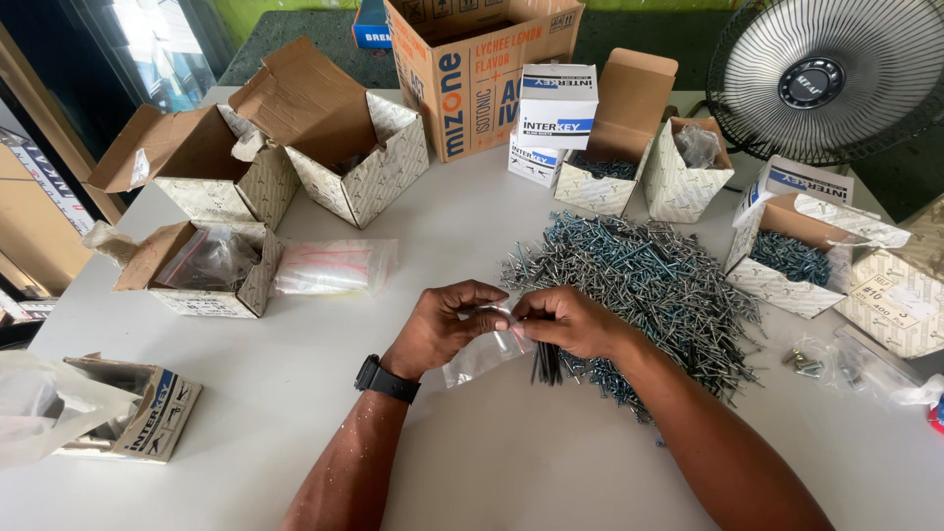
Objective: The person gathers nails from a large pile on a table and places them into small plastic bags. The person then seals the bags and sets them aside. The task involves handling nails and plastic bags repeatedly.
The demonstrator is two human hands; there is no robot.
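Two hands: both are working at one small clear plastic bag [484,352], near the middle of the white worktop [511,462].
Left hand [444,324]: fingers are curling closed, pinching the bag's mouth from the left; a dark watch [385,380] is sitting on that wrist.
Right hand [568,321]: fingers are closing on the same mouth from the right, and a dark bundle of rivets [546,364] is hanging below the palm; whether it is gripped or only tucked under, cannot tell.
Step in hand: judging by the pinch on both sides, the bag's mouth is being spread or held open, with a counted bunch waiting beside it.
Next move calls for: a steady hold on the thin film with one hand while the other is aligning the bundle with the opening; loose pieces could be slipping out.
Bag look: transparent, limp, wrinkled, sagging toward the near left, seemingly empty.
Bag position: just left of the large rivet pile [644,285], touching both hands.
Surroundings: open patterned cartons [344,138] are standing far left; a stack of flat bags [332,267] is lying left; small boxes [556,103] are sitting far centre; a fan [826,79] is standing far right.
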